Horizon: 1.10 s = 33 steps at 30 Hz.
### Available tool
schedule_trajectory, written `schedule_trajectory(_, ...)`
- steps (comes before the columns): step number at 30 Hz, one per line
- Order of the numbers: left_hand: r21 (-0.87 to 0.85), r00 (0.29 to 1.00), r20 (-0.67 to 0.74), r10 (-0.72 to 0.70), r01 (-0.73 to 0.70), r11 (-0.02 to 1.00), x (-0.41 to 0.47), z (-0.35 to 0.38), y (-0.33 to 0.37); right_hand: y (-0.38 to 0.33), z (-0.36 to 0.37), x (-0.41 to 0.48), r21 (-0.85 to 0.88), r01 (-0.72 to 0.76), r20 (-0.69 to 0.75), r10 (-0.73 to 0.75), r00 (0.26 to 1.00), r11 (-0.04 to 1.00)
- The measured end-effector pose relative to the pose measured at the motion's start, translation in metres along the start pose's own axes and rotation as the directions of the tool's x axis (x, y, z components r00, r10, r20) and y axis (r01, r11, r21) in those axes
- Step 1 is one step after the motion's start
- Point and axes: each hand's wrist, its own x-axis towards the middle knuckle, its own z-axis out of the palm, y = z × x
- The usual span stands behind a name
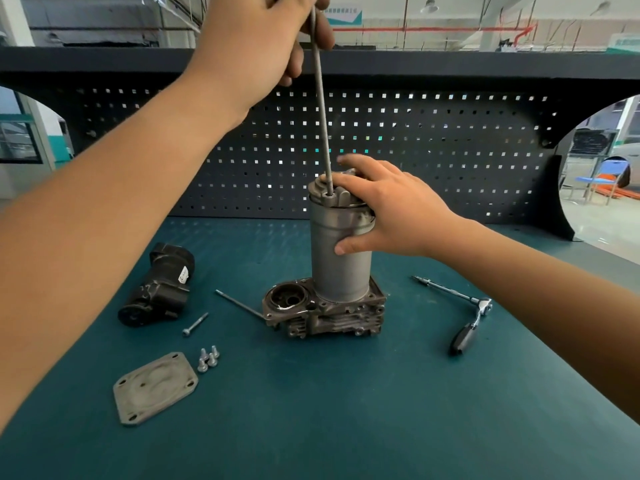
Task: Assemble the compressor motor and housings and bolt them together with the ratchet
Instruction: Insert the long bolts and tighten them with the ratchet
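A grey cylindrical motor stands upright on a brown cast housing in the middle of the green table. My right hand grips the motor's top end from the right, thumb on its side. High above it, my left hand pinches the upper end of a long thin bolt. The bolt's lower tip sits in a hole in the motor's end cap. The ratchet, with a black handle and a long extension, lies on the table to the right.
A black housing part lies at the left. In front of it are a second long bolt, a shorter bolt, several small screws and a flat grey cover plate. A dark pegboard closes the back.
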Motion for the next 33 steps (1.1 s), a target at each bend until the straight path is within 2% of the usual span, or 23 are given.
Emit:
schedule_trajectory(5, 0.065, 0.999, 0.039, -0.014, 0.011, 0.998, 0.006, 0.002, 0.000, -0.001, 0.001, 0.001, 0.055, 0.001, 0.025, -0.002, 1.000, 0.998)
schedule_trajectory(13, 0.037, 0.992, 0.051, -0.117, 0.115, 0.993, 0.008, -0.014, -0.016, -0.001, 0.001, 0.000, 0.119, -0.013, -0.002, 0.013, 1.000, 0.993)
schedule_trajectory(21, 0.004, 0.994, 0.099, 0.046, -0.047, 0.999, -0.002, -0.008, -0.008, -0.001, 0.002, 0.000, 0.132, -0.016, -0.010, 0.018, 1.000, 0.991)
schedule_trajectory(24, 0.086, 0.988, 0.139, 0.069, -0.081, 0.993, -0.005, 0.004, -0.007, 0.000, 0.002, 0.001, 0.138, -0.019, -0.002, 0.019, 1.000, 0.990)
schedule_trajectory(27, 0.235, 0.974, 0.227, 0.026, -0.081, 0.969, -0.022, 0.024, -0.020, 0.000, 0.001, 0.002, 0.126, -0.016, 0.012, 0.014, 1.000, 0.992)
schedule_trajectory(31, 0.159, 0.994, 0.102, 0.040, -0.056, 0.986, -0.048, 0.034, -0.041, 0.001, -0.002, 0.001, 0.092, -0.005, 0.046, 0.001, 0.999, 0.996)
schedule_trajectory(33, 0.171, 0.993, 0.095, 0.077, -0.092, 0.981, -0.056, 0.034, -0.047, 0.001, -0.004, 0.001, 0.075, 0.002, 0.074, -0.007, 0.997, 0.997)
